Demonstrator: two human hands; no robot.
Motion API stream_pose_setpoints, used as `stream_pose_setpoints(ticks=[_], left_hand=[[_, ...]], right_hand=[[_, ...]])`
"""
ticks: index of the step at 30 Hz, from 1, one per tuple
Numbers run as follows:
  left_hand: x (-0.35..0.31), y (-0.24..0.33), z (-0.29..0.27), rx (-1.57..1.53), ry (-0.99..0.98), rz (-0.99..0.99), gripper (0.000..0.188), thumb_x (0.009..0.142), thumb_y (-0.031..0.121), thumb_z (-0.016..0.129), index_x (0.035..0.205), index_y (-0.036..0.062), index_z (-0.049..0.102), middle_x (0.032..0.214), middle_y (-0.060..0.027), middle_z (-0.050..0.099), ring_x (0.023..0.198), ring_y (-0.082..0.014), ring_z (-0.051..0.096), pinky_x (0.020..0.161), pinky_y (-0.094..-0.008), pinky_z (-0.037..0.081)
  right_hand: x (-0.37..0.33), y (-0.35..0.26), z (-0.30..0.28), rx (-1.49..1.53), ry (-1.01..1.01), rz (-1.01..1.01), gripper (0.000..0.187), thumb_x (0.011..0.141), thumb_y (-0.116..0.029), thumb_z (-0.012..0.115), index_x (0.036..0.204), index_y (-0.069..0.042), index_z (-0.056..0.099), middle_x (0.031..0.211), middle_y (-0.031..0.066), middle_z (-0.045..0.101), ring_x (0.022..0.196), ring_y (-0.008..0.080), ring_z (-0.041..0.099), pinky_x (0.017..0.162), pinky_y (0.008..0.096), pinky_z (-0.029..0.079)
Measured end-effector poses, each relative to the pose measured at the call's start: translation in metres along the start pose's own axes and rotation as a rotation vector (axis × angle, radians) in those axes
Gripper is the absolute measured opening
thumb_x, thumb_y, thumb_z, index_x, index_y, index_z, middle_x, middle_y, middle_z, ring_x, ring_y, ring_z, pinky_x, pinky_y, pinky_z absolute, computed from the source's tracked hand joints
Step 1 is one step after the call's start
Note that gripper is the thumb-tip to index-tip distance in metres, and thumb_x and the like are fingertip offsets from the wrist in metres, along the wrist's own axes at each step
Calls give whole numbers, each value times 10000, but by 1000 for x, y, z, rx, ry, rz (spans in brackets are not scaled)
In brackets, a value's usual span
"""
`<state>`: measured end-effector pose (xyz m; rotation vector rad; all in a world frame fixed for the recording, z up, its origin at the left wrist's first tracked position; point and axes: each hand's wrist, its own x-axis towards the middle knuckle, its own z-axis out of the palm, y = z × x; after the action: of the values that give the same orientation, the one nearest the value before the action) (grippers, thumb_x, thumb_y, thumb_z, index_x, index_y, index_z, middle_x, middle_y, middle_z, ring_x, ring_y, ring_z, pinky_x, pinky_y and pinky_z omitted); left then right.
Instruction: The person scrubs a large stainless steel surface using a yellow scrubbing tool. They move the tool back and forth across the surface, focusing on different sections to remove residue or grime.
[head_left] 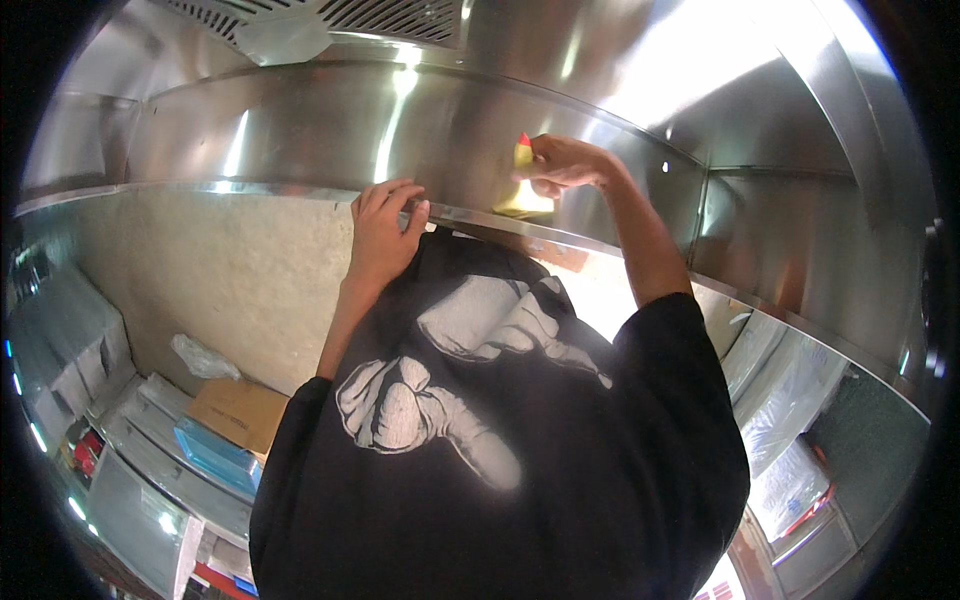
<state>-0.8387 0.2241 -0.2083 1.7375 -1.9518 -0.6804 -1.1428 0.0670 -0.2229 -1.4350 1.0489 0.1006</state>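
Against the front lip of a stainless steel hood or trough [290, 130], my right hand [568, 165] is closed around a yellow item with a red tip [524, 198]. The item's lower end widens and rests near the steel edge. Glare and my fingers cover part of it, so whether it is a cloth or a bottle I cannot make out. My left hand [384, 215] lies on the steel rim [290, 190] to the left, fingers stretched and a little bent over the edge, holding nothing.
Above is a slotted vent panel [390, 18]. Down on the left are a cardboard box [238, 408], a blue bin [215, 455] and a crumpled plastic bag [205, 355]. Plastic-wrapped panels [790, 400] stand on the right. My black shirt fills the middle.
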Motion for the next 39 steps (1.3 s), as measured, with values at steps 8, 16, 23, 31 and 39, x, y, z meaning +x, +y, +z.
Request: stream_pose_setpoints(ticks=[8,16,23,31,39], left_hand=[[4,11,10,18,1,-8,260,947,260,653,1137,88,697,1218,-76,651,1192,-287,547,1057,-444,361],[1,17,13,58,-5,18,244,946,245,653,1133,95,696,1205,-74,654,1183,-289,560,1058,-446,361],[4,16,10,46,10,-18,231,946,224,651,1132,94,694,1207,-81,658,1179,-281,565,1055,-441,362],[14,26,15,15,-48,18,242,966,249,645,1131,82,702,1208,-97,672,1163,-289,596,1054,-422,391],[14,19,21,-26,-63,48,242,947,222,653,1125,64,694,1182,-125,668,1166,-318,580,1048,-441,384]], right_hand=[[-32,27,-18,-184,-65,14,378,950,-433,702,910,-59,670,622,6,616,528,105,574,520,271,449],[-70,69,-31,-236,88,13,381,931,-387,733,879,-12,684,668,12,574,627,110,548,562,313,430],[-123,86,-46,-169,49,156,348,900,-350,723,829,-9,706,668,77,660,626,177,623,650,375,528],[-156,85,-50,-332,300,290,327,881,-350,742,828,-35,670,658,66,639,613,180,596,619,378,482],[-160,111,-47,-520,308,318,542,889,-509,682,1096,-8,689,1041,212,703,992,381,661,904,485,495]])
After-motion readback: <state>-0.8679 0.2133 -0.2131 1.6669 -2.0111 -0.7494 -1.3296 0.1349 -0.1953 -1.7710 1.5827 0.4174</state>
